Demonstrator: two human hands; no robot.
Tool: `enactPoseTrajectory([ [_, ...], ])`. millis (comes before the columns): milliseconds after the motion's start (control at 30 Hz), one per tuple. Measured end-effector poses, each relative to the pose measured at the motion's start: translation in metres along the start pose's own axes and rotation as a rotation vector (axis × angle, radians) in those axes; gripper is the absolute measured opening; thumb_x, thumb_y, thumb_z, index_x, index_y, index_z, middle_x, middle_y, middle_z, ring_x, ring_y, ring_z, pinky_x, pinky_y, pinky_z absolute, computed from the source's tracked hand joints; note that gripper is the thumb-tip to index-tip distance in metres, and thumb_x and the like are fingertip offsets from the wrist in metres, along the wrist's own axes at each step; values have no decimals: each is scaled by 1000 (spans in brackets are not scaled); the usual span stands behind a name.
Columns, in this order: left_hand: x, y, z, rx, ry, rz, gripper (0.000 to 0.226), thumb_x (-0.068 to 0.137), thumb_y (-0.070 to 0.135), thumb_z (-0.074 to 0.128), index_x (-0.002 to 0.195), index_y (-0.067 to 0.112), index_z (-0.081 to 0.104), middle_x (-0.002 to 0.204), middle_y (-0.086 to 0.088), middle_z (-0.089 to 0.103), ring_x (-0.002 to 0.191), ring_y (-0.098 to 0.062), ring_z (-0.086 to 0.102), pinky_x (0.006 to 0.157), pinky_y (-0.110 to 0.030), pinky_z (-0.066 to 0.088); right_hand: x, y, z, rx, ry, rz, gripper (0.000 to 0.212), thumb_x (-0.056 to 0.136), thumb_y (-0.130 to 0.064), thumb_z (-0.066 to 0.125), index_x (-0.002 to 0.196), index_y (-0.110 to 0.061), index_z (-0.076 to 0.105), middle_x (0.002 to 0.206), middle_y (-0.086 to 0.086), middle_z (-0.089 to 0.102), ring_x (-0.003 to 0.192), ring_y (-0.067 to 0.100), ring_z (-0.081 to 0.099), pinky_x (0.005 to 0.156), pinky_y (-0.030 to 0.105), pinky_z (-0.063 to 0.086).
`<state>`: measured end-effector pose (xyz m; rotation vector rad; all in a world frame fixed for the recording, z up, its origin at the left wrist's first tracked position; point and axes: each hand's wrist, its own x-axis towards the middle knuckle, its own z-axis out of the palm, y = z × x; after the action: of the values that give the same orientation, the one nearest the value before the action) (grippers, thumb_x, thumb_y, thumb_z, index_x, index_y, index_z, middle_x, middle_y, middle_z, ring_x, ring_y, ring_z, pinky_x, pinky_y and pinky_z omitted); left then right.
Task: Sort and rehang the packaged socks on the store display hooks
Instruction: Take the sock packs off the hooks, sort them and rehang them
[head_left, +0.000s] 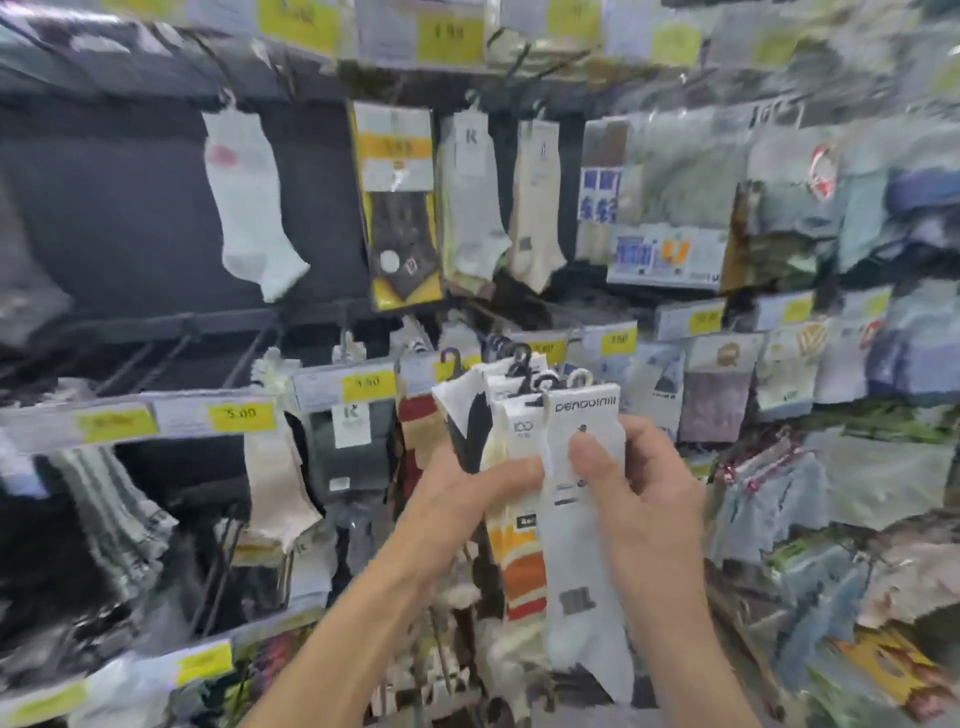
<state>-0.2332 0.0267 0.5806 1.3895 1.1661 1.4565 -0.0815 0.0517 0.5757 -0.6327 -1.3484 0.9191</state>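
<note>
I hold a fanned bundle of several sock pairs on small hangers in front of the display. My left hand (467, 488) grips the bundle from the left, over a cream pair with orange stripes (522, 577). My right hand (631, 478) pinches the front white pair (582, 571), thumb on its white card label. Black and white plastic hooks (524, 364) stick up from the top of the bundle. A lone white sock (249, 202) hangs on an upper hook at left.
Bare black display hooks (171, 358) jut out at mid left above yellow price tags (241, 418). A yellow and black package (400, 208) and grey and beige socks hang at upper centre. Bagged packs crowd the right side (779, 208).
</note>
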Motion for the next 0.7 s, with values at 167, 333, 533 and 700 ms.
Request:
enactPoseTrajectory([
  [167, -3, 43, -29, -30, 62, 94, 42, 68, 37, 75, 109, 39, 69, 108, 1, 77, 97, -21, 74, 74, -32, 59, 21, -36, 25, 39, 24, -52, 13, 92, -36, 64, 91, -23, 64, 85, 14, 69, 70, 17, 61, 60, 28, 50],
  [333, -8, 69, -50, -74, 81, 100, 38, 63, 43, 74, 100, 39, 73, 95, -1, 79, 80, -20, 77, 58, -26, 57, 72, -66, 32, 85, 43, -146, 3, 95, -26, 65, 94, -29, 65, 87, -3, 74, 75, 11, 67, 63, 28, 55],
  [533, 12, 104, -36, -9, 45, 169, 25, 73, 34, 71, 97, 42, 73, 98, 5, 79, 87, -15, 76, 66, -24, 58, 138, -73, 41, 78, 112, -106, 22, 97, -30, 62, 117, -22, 65, 117, 4, 72, 111, 25, 67, 96, 50, 54],
  [700, 38, 108, -35, -25, 53, 156, 40, 67, 42, 72, 107, 34, 72, 104, 1, 78, 92, -19, 76, 76, -34, 57, 176, -57, 36, 56, 78, -26, 30, 96, -28, 56, 124, -22, 63, 118, 0, 71, 107, 15, 67, 95, 42, 54],
])
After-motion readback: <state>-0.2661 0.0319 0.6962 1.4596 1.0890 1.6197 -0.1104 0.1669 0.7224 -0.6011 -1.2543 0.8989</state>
